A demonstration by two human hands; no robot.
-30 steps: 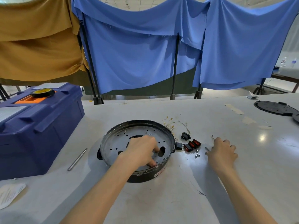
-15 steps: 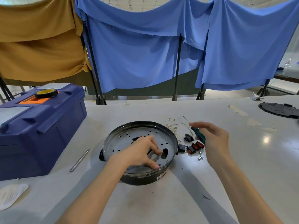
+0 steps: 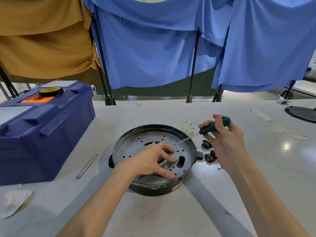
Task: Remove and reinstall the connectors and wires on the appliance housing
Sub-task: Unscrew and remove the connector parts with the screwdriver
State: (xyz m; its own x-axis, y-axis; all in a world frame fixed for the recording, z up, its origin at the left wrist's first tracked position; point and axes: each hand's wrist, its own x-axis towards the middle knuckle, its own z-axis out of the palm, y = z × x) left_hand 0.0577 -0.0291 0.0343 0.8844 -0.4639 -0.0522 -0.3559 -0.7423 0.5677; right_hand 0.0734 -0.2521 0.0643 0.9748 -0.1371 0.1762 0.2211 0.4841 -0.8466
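Note:
The round black appliance housing [image 3: 133, 144] lies upside down on the table, its perforated grey metal plate facing up. My left hand [image 3: 152, 161] rests on that plate with fingers spread, thumb near the front rim. My right hand [image 3: 224, 139] grips a green-handled screwdriver [image 3: 214, 126] above the housing's right rim, its blurred shaft pointing down-left toward the plate. Black and red connectors [image 3: 209, 155] lie on the table just right of the housing, with thin yellow-tipped wires [image 3: 187, 127] behind them.
A big blue toolbox [image 3: 42, 132] with a tape roll [image 3: 51, 91] on top stands at the left. A metal rod [image 3: 86, 165] lies between it and the housing. A black round lid [image 3: 301, 113] sits far right. Blue and tan cloths hang behind the table.
My right hand picked the screwdriver up off the table, raised it and swung its tip over the housing plate. My left hand stayed on the plate.

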